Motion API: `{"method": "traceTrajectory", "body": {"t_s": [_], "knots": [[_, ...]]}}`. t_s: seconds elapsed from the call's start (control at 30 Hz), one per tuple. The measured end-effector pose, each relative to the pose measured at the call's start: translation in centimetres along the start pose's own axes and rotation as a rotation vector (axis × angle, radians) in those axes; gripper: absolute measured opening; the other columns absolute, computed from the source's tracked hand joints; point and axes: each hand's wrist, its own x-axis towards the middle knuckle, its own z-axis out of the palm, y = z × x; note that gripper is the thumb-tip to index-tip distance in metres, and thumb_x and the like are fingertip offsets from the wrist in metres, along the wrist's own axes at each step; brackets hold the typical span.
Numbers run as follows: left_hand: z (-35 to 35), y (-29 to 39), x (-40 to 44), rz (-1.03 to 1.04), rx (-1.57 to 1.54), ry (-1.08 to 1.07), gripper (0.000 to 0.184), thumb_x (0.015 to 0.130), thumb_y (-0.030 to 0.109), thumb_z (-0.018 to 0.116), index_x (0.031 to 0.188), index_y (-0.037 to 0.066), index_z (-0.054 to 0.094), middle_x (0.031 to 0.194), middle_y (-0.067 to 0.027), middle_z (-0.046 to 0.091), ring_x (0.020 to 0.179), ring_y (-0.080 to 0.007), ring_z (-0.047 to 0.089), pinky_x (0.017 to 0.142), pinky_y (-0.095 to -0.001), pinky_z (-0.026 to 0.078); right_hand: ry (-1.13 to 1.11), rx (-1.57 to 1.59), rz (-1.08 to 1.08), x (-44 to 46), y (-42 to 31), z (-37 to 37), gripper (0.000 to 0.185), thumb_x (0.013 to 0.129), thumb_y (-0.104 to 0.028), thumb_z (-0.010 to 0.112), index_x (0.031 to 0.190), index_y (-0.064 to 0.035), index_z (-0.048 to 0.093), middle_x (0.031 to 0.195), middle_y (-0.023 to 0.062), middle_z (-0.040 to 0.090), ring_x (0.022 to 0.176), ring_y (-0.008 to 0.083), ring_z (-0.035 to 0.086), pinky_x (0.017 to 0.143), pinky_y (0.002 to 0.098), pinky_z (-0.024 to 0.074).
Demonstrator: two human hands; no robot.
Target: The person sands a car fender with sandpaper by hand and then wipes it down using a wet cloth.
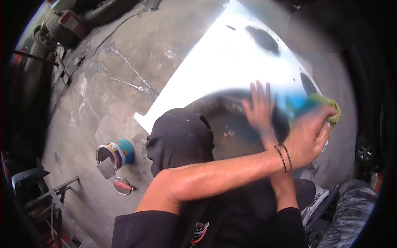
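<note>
A white car fender panel [215, 53] stretches from the upper middle to the right, with blue tint near its right end. My left arm crosses over my right one, and my left hand [308, 136] holds a green cloth [328, 105] at that end. Two dark bands circle the left wrist. Over the rim of the wheel arch is my right hand [259, 108], fingers spread and holding nothing; whether it touches the panel I cannot tell. A rounded dark-clothed shape, apparently my knee [180, 138], stands below the arch.
A paint can [127, 152] lies or stands at the left, a grey flat piece [106, 168] against its opening. Near it is a round lid [122, 185]. Metal stands [51, 196] occupy the lower left. Patterned grey fabric [351, 215] shows at the lower right.
</note>
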Motion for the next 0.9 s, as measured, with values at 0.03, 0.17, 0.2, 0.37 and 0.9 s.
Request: {"method": "traceTrajectory", "body": {"t_s": [0.03,0.17,0.2,0.37,0.9], "knots": [[-0.3,0.6,-0.5,-0.029,-0.029,-0.032,0.029,0.096,0.003,0.057,0.125,-0.001,0.059,0.116,-0.0222,0.065,0.109,-0.0414,0.066,0.096,-0.0457,0.052,0.161,-0.072,-0.044,1.0,-0.9,1.8,0.066,0.108,-0.042,0.051,0.163,-0.0092,0.038,0.173,0.0133,0.027,0.161,0.043,0.015,0.124,0.0694,0.008],[-2.0,2.3,-1.9,-0.14,-0.094,-0.04,0.029,0.095,0.001,0.055,0.124,-0.001,0.058,0.111,-0.0222,0.065,0.105,-0.0423,0.065,0.093,-0.0475,0.052,0.193,-0.129,0.114,3.1,-4.6,4.3,0.064,0.109,-0.043,0.045,0.163,-0.0099,0.037,0.173,0.0095,0.027,0.161,0.0417,0.012,0.121,0.0749,0.0037],[-2.6,2.8,-1.9,-0.227,-0.114,-0.071,0.028,0.095,0.001,0.056,0.123,-0.001,0.058,0.11,-0.0222,0.064,0.104,-0.0421,0.065,0.092,-0.0474,0.052,0.15,-0.145,0.069,3.8,-5.7,4.2,0.063,0.11,-0.043,0.043,0.163,-0.0106,0.037,0.173,0.0072,0.028,0.161,0.0418,0.011,0.12,0.076,0.0026],[-4.3,3.3,-1.6,-0.131,-0.056,-0.004,0.028,0.095,0.001,0.056,0.122,0.0,0.06,0.11,-0.0213,0.065,0.103,-0.0415,0.065,0.092,-0.0466,0.052,0.026,-0.041,-0.219,4.8,-7.6,3.9,0.061,0.104,-0.043,0.054,0.157,-0.0136,0.048,0.167,0.0028,0.042,0.159,0.0444,0.018,0.12,0.0798,0.0035],[-8.0,3.8,-0.7,-0.184,-0.027,-0.031,0.032,0.092,0.001,0.057,0.125,0.002,0.058,0.111,-0.0222,0.064,0.108,-0.043,0.063,0.096,-0.0492,0.051,-0.234,0.013,-0.807,0.2,-6.6,4.1,0.069,0.1,-0.053,0.056,0.158,-0.0165,0.046,0.168,0.0056,0.04,0.156,0.0404,0.031,0.12,0.0794,0.0074]]}}
